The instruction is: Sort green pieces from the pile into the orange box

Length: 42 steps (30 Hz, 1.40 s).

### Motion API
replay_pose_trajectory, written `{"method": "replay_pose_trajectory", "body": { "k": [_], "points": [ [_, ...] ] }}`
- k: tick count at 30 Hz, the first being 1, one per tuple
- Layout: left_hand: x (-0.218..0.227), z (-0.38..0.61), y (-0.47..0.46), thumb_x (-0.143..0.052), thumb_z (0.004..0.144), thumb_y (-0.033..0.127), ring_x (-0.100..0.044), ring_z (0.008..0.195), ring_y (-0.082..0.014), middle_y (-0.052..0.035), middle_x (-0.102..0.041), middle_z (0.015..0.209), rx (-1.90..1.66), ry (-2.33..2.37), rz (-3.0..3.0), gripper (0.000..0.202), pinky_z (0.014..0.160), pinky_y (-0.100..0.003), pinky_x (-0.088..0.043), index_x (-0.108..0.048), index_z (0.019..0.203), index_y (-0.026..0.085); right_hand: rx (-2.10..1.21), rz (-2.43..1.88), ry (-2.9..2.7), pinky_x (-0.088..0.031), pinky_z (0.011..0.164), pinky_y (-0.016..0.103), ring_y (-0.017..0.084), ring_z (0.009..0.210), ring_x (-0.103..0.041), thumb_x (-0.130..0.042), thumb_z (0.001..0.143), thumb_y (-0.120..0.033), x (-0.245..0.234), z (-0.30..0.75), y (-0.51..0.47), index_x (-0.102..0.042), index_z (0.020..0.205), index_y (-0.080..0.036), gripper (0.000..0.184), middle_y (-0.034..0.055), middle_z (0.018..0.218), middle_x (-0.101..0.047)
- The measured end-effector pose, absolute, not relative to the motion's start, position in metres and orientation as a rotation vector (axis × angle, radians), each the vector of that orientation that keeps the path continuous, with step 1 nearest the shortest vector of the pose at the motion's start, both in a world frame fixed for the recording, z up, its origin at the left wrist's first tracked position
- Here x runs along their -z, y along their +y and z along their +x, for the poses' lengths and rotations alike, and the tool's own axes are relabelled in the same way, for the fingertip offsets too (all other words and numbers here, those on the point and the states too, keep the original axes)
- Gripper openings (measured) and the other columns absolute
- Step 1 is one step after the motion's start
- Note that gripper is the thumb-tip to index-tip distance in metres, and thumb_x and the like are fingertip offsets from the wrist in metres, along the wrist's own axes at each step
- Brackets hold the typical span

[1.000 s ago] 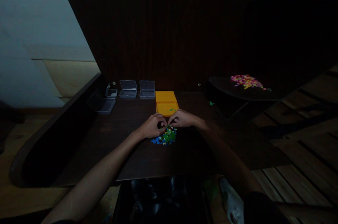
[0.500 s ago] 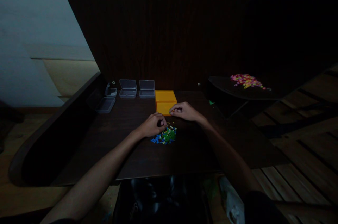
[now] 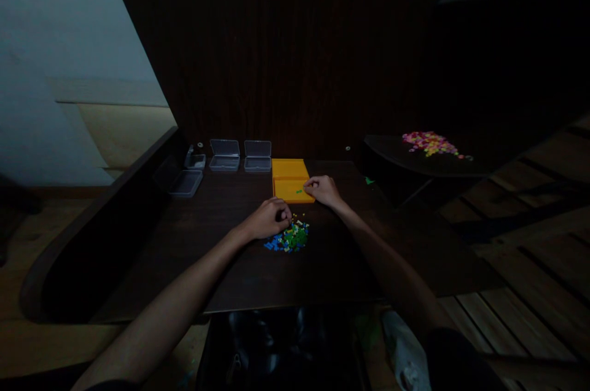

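Observation:
An open yellow box [image 3: 282, 195] lies on the dark tabletop, its lid folded back. On its floor rests a small green piece [image 3: 299, 192]. My right hand [image 3: 325, 190] is over the box's right side, thumb and fingertips pinched together; whether anything is between them is too small to see. Nearer to me lies a pile of tiny blue, green, white and yellow pieces [image 3: 295, 237], which look like small toy bricks. At the pile's upper left edge my left hand [image 3: 270, 217] has its fingers curled in, and what they hold, if anything, is hidden.
Two open clear plastic cases [image 3: 225, 163] [image 3: 257, 163] stand left of the yellow box, with another clear case [image 3: 185, 184] and a smaller one [image 3: 197, 161] farther left. Pink and yellow beads [image 3: 431, 142] lie on a raised shelf [image 3: 391, 154] at right. A dark panel [image 3: 276, 59] rises behind.
My right hand has drawn slightly to the right, and the green piece now shows on the box's floor. My left hand has stayed by the pile.

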State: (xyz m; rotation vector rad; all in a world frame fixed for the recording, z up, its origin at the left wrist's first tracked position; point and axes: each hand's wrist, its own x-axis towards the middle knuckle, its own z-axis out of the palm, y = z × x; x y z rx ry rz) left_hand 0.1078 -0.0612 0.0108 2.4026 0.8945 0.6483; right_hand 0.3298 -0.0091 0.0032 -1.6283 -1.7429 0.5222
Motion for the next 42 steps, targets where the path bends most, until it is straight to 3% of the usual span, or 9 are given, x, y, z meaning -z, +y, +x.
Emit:
{"method": "replay_pose_trajectory", "body": {
  "k": [19, 24, 31, 42],
  "points": [
    [-0.013, 0.107, -0.059, -0.059, 0.08, 0.019, -0.058, 0.075, -0.0145, -0.0014, -0.063, 0.076, -0.719, 0.893, 2.31, 0.009, 0.073, -0.026, -0.045, -0.067, 0.08, 0.017, -0.633, -1.542, -1.682, -0.027, 0.048, 0.021, 0.008, 0.048, -0.038, -0.061, 0.065, -0.029, 0.0, 0.336, -0.004, -0.074, 0.073, -0.013, 0.022, -0.0043, 0.05, -0.049],
    [-0.013, 0.106, -0.056, -0.058, 0.084, 0.026, -0.059, 0.076, -0.015, -0.0042, -0.064, 0.082, -0.865, 0.948, 2.175, 0.014, 0.074, -0.027, -0.046, -0.067, 0.086, 0.015, -0.755, -1.313, -1.778, -0.026, 0.047, 0.021, 0.008, 0.049, -0.036, -0.061, 0.07, -0.036, -0.009, 0.329, -0.015, -0.074, 0.081, -0.01, 0.031, -0.0047, 0.051, -0.046],
    [-0.012, 0.104, -0.053, -0.055, 0.086, 0.025, -0.058, 0.077, -0.0153, -0.0032, -0.061, 0.082, -1.077, 1.052, 2.08, 0.014, 0.074, -0.027, -0.046, -0.065, 0.086, 0.016, -0.884, -1.082, -2.055, -0.028, 0.048, 0.02, 0.007, 0.049, -0.037, -0.066, 0.073, -0.036, -0.022, 0.311, -0.038, -0.074, 0.088, -0.012, 0.029, -0.0048, 0.055, -0.047],
    [-0.014, 0.102, -0.053, -0.059, 0.084, 0.031, -0.058, 0.078, -0.0156, -0.003, -0.062, 0.081, -1.179, 1.077, 1.979, 0.015, 0.074, -0.028, -0.046, -0.064, 0.083, 0.017, -0.6, -1.01, -2.076, -0.033, 0.052, 0.021, 0.01, 0.055, -0.046, -0.065, 0.082, -0.041, -0.023, 0.3, -0.043, -0.075, 0.088, -0.015, 0.028, 0.0011, 0.063, -0.062]
  ]
}}
